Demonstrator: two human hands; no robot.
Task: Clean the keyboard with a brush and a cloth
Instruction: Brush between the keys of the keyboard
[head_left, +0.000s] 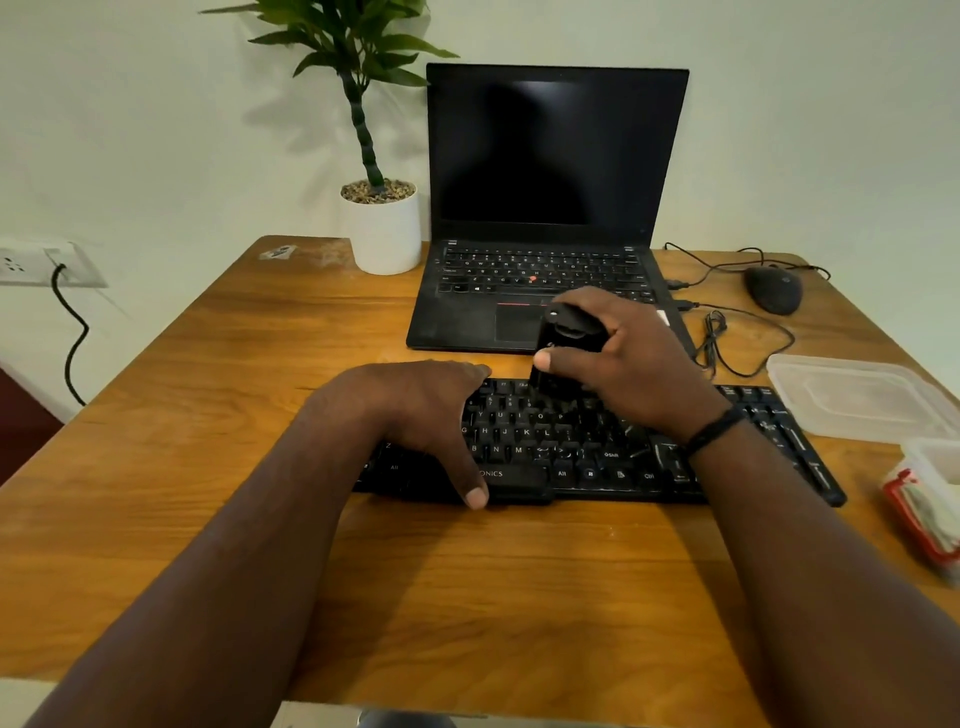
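Head | right hand (631, 364) grips brush (563, 338) | left hand (421, 410) — fingers flat on keyboard (597, 452) — "ONICS"

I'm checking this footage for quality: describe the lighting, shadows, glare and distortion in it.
Head view: soft, even light; the leafy potted plant throws faint shadows on the pale wall; the black laptop's dark screen reflects a dim silhouette; wide-angle bending curves the wooden table edges; the black brush in the right hand blends into the black keyboard, with small key legends soft.

Open black laptop (545, 218) set just beyond the fingers, potted plant (382, 208) placed beyond them to the left, wired mouse (773, 288) and clear plastic container (852, 397) laid off to their right, all carried by wooden table (218, 405).
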